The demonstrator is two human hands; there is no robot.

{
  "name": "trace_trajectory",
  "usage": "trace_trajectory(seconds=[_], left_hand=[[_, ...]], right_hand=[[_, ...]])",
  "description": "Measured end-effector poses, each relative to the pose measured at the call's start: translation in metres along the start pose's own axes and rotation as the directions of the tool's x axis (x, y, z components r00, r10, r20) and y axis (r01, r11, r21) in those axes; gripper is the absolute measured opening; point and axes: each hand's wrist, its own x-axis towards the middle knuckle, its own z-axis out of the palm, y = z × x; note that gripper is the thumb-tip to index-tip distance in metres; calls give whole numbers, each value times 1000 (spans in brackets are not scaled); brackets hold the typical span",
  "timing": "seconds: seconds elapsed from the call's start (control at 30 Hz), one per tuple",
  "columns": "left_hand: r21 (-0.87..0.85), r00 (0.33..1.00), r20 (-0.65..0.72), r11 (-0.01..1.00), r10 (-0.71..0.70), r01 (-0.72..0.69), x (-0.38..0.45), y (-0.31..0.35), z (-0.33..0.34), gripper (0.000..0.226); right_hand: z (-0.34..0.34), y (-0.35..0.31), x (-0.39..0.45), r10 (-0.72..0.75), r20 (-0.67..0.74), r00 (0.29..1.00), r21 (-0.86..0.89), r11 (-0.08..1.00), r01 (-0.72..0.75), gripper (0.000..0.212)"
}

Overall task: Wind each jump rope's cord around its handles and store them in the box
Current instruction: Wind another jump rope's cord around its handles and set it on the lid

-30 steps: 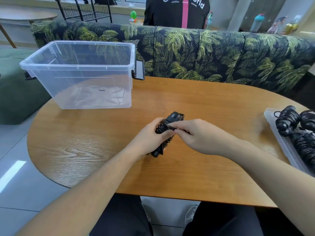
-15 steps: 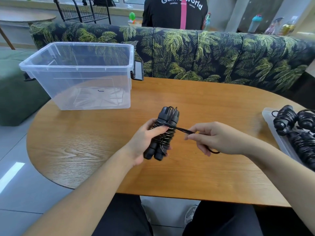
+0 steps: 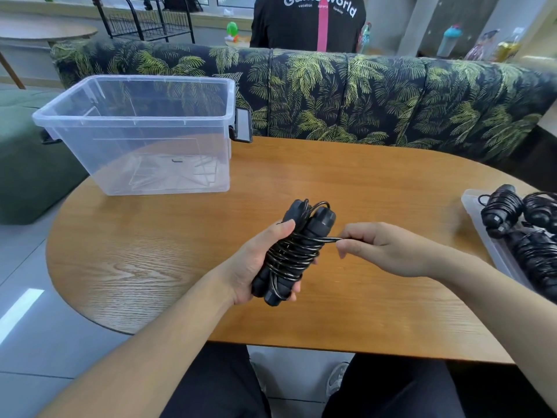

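Person: bare forearms, no sleeves visible; left hand [image 3: 256, 263], right hand [image 3: 382, 248] ungloved; dark trousers (black, apparently).

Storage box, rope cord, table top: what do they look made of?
Storage box: clear glossy plastic, see-through walls. Cord, wound on the handles in the left hand: black, shiny, probably plastic-coated; core not visible. Table top: wood-grain, satin sheen; veneer, laminate or solid unclear.

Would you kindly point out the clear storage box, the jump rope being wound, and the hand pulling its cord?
clear storage box [image 3: 150, 164], head view, on its front wall.
jump rope [image 3: 294, 251], head view, on the cord coils around the handles.
right hand [image 3: 382, 248], head view, on the back of the hand.
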Motion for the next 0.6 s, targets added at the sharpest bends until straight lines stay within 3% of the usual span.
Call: trace_trajectory(seconds=[0.13,0.23,0.33,0.43,0.53,0.6], left_hand=[[57,1000,0,998,23,-23,1,2,-4,67],[40,990,-95,994,101,-98,4,3,-3,45],[38,945,-277,985,172,-169,11,2,-6,36],[69,874,-415,967,252,-247,16,1,-11,37],[146,821,-459,941,339,-306,16,1,-11,38],[220,792,-460,916,400,-335,18,-1,-9,37]], right_hand=[[2,8,3,-115,-54,992,-57,992,112,37],[4,14,9,-169,-114,979,-201,969,143,42],[7,21,13,-86,-222,971,-256,966,27,48],[13,22,10,-70,-465,882,-247,967,-53,44],[21,17,7,115,-624,773,44,993,-112,26],[26,10,7,363,-549,753,396,906,-148,21]])
